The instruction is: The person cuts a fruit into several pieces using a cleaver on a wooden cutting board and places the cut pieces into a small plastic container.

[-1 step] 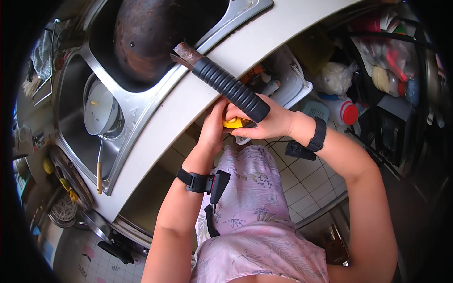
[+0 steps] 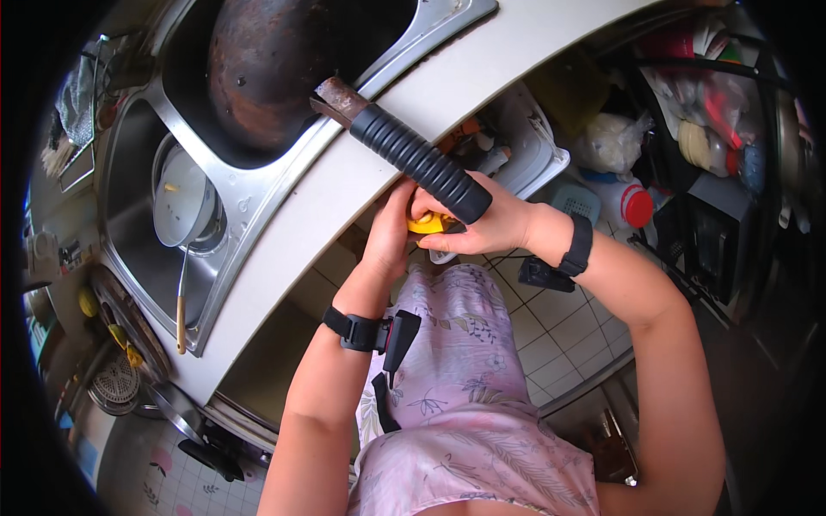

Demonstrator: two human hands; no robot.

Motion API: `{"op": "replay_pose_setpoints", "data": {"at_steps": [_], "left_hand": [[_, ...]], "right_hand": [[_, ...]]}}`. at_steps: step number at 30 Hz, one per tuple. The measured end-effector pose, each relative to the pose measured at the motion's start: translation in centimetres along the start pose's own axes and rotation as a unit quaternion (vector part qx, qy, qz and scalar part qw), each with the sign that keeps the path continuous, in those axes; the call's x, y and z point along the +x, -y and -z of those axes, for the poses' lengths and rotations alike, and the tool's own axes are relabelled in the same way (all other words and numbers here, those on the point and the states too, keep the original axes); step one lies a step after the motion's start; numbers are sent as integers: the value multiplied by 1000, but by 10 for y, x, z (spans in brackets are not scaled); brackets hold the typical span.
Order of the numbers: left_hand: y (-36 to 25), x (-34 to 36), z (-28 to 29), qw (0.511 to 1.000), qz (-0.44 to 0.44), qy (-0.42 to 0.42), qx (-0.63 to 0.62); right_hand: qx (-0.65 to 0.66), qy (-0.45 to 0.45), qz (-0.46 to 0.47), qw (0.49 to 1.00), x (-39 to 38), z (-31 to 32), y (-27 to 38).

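Observation:
Just below the counter's front edge, my left hand (image 2: 389,225) and my right hand (image 2: 499,220) meet around a small bright yellow object (image 2: 426,226). Fingers of both hands are closed on it and cover most of it, so its kind cannot be told. Above them the ribbed black handle (image 2: 422,159) of a wok juts out over the counter and hides part of my right hand. The wok (image 2: 258,77), dark and rust-brown, lies bottom up in the larger sink basin.
A pot (image 2: 182,199) with a wooden-handled utensil (image 2: 181,310) stands in the smaller steel basin. Beyond my hands are a white plastic bin (image 2: 538,155) and a red-capped container (image 2: 635,206). Pans (image 2: 176,411) stand at the lower left. Tiled floor (image 2: 551,331) shows beside my legs.

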State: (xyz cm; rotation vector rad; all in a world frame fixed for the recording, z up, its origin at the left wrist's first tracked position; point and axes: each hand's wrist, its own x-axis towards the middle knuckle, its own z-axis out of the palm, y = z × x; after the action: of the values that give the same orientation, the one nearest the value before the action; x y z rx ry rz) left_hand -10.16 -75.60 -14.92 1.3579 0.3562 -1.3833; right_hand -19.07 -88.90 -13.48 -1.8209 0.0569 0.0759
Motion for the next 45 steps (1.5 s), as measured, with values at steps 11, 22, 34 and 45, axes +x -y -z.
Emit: {"op": "replay_pose_setpoints", "data": {"at_steps": [11,22,34,45], "left_hand": [[8,10,-5,998,41,-28,-36],[0,9,-9,996,38,-26,-75],[9,14,-11,990,71,-11,-118],[-21,-46,-1,944,-107,153,272]], "right_hand": [[13,-144,27,989,15,-21,-19],[35,-230,49,971,16,-22,-19],[32,-165,-9,986,16,-18,-25],[69,-274,-151,947,-5,10,-42]]}}
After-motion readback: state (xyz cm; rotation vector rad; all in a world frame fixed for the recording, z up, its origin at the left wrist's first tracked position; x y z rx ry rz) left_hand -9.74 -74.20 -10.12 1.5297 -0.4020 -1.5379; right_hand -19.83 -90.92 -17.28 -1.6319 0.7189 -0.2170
